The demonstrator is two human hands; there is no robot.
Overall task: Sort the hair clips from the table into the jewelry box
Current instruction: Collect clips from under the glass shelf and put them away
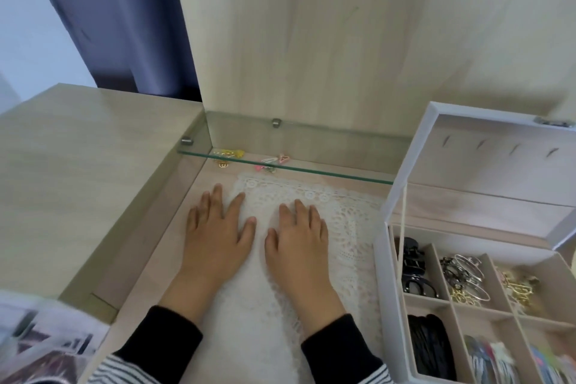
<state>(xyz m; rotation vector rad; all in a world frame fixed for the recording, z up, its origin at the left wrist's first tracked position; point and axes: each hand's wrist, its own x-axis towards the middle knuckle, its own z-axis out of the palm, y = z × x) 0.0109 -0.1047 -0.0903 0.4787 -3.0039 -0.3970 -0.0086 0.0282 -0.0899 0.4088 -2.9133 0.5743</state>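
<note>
On the white lace doily (pixel 349 227), left hand (pixel 215 238) and right hand (pixel 299 243) lie flat, fingers straight and spread, holding nothing. Small yellow, gold and pink hair clips (pixel 269 162) sit at the back of the pale wood table (pixel 156 265), under the clear glass shelf (pixel 327 172) (well apart from both hands). Open white compartmented jewelry box (pixel 381 290) stands just right of the doily.

You can't tell the shapes of the hair clips (pixel 270 162) at upper centre: they're tiny, and the glass shelf (pixel 311 170) edge crosses them. The jewelry box (pixel 382 259) runs off the right and bottom edges, and the colourful pieces (pixel 492 357) in its lower-right compartments are smeared. At lower left, a printed sheet (pixel 46 340) is blurred and cut off.
</note>
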